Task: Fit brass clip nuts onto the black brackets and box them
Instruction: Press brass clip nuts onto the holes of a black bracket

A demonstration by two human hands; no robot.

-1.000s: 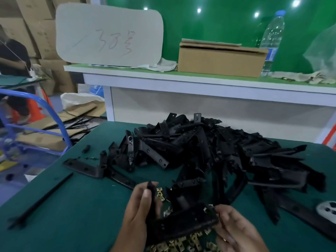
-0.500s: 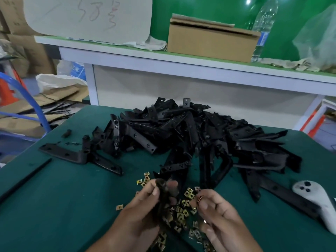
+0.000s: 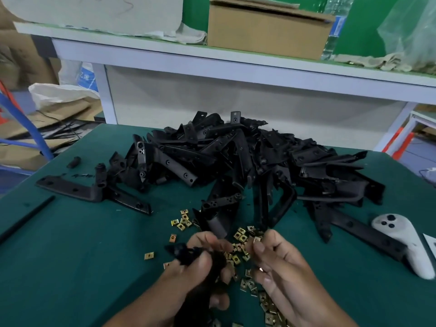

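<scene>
Left edge of table (image 3: 70, 267): one thin black rod (image 3: 26, 219), lying diagonally. Beyond it, one long flat bracket (image 3: 93, 192), apart from the heap, and one small black cylinder (image 3: 73, 162) near the far left corner.

Left hand (image 3: 188, 274), near edge, centre: fingers curled round one black bracket (image 3: 182, 253), its pointed end projecting left past the knuckles; grip closed on it, thumb on top. Half a second earlier the same bracket stood more upright in this hand.

Centre, far half of table: one heap of black brackets (image 3: 247, 166), too tangled to count.

Between the heap and the hands: brass clip nuts (image 3: 240, 237), loose, some dozens, trailing to the near edge; three strays lie to the left of the scatter.

Right hand (image 3: 280, 267), near edge, right of centre: thumb and forefinger pinch one clip nut (image 3: 257, 239); remaining fingers curled. Earlier it sat nearer the left hand.

Right edge: one white controller (image 3: 401, 241), more of it in view than before.
</scene>
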